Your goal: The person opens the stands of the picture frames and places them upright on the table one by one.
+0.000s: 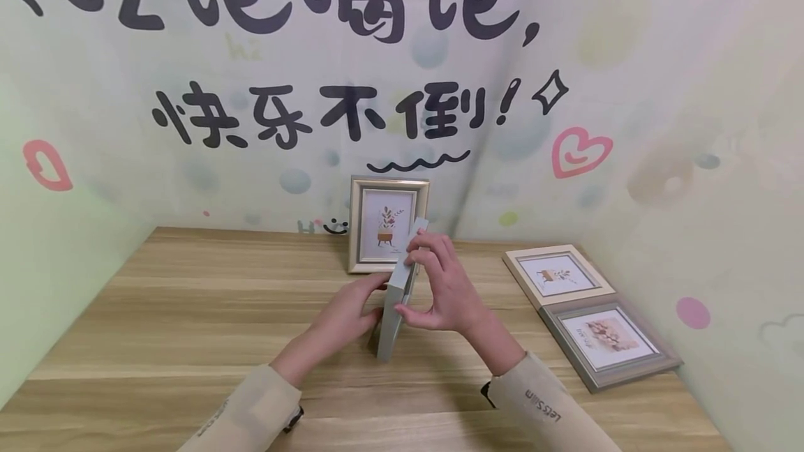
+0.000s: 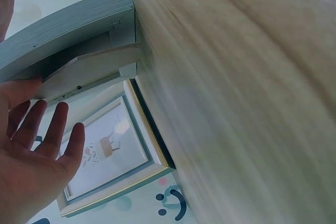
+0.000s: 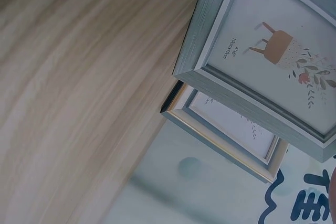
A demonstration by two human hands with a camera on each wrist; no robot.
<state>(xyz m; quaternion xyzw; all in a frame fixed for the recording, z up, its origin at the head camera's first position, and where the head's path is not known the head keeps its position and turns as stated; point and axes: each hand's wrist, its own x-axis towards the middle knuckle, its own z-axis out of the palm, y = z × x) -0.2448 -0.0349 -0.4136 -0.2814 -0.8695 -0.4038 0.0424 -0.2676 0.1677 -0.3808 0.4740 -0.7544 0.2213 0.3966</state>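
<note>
A blue-grey picture frame point(image 1: 392, 312) stands upright on the wooden table, its narrow edge facing me in the head view. My right hand point(image 1: 449, 284) grips it by its sides, fingers near the upper edge and thumb lower down. Behind it my left hand point(image 1: 345, 309) pinches the stand flap point(image 2: 92, 69), which is tilted out from the frame's back; the other fingers are spread loosely below. A plant-pot print point(image 3: 278, 48) shows in its front in the right wrist view.
A cream and gold picture frame point(image 1: 356, 229) stands just behind, against the printed wall cloth point(image 1: 251, 180). At the right, a cream frame point(image 1: 524, 274) and a grey-brown frame point(image 1: 571, 347) lie face up, edge to edge, on the table point(image 1: 157, 326) near the side wall.
</note>
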